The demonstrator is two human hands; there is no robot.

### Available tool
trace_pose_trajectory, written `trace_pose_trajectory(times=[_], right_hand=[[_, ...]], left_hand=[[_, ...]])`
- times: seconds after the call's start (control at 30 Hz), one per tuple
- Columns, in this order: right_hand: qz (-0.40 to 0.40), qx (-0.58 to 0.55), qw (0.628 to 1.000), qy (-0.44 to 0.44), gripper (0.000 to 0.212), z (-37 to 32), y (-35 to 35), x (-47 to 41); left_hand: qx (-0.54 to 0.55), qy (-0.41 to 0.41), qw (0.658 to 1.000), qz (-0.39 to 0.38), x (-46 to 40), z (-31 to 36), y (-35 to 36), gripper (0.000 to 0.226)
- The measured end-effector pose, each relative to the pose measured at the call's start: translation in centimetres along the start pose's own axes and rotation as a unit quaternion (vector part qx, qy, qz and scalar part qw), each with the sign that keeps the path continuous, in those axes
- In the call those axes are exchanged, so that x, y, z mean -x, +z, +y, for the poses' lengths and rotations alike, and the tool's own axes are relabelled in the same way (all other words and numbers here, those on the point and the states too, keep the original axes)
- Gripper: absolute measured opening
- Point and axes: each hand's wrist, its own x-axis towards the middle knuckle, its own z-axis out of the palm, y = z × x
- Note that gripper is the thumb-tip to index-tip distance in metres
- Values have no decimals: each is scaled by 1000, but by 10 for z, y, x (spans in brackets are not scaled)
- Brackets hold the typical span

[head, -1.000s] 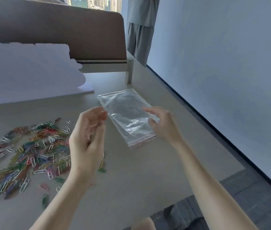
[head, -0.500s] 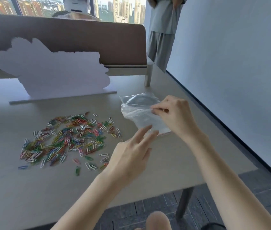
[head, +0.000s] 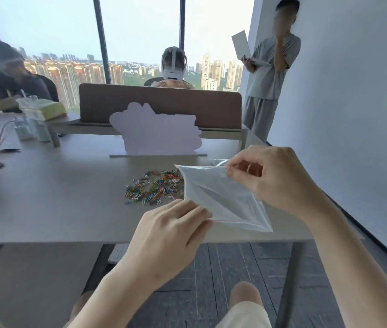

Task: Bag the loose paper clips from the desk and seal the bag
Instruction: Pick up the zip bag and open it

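A clear plastic bag (head: 223, 197) is held in the air above the near right part of a grey desk (head: 57, 197), stretched between 2 hands. Its lower edge, marked by a thin red strip, is pinched by the curled fingers of the left hand (head: 171, 230), and its upper corner is pinched between thumb and fingertips of the right hand (head: 275, 178). The bag is seen to be empty and slightly creased. A loose heap of coloured paper clips (head: 154, 188) is spread on the desk just behind and to the left of the bag, roughly midway between the near and far edges; part of the heap is covered from view by the bag. Farther back, a white cut-out board (head: 157, 133) is stood upright on a flat base, in front of a brown divider panel (head: 159, 102) along the far edge. At the left edge, scissors (head: 0, 151), cables and blurred containers can be made out. Beyond the divider, a seated person with a headset (head: 173, 65) is visible, another person (head: 10, 72) is seated at the far left, and a 3rd person (head: 270, 67) is stood by the white wall at the right with an open laptop (head: 243, 47) held up. Tall windows with a city skyline are seen behind, and dark floor tiles below the desk.
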Motion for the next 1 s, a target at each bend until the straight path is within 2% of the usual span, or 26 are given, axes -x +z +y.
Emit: trace_pose_trajectory(times=[0.13,0.37,0.47,0.57,0.67,1.0], right_hand=[[-2,-12,999,-32,7,-45,-11,32],[-61,-49,996,-43,10,-87,6,69],[-73,-19,996,-47,9,-85,35,80],[-39,32,998,-31,11,-70,57,85],[-30,25,999,-4,12,-59,70,87],[-148,-51,987,48,15,-28,157,83]], left_hand=[[-13,5,999,30,36,34,-43,15],[-29,-25,999,33,93,66,-80,32],[-44,-51,998,5,117,69,-82,30],[-74,-94,992,-34,139,65,-81,32],[-81,-120,988,-55,152,60,-75,36],[-111,-185,970,-116,155,17,-9,31]])
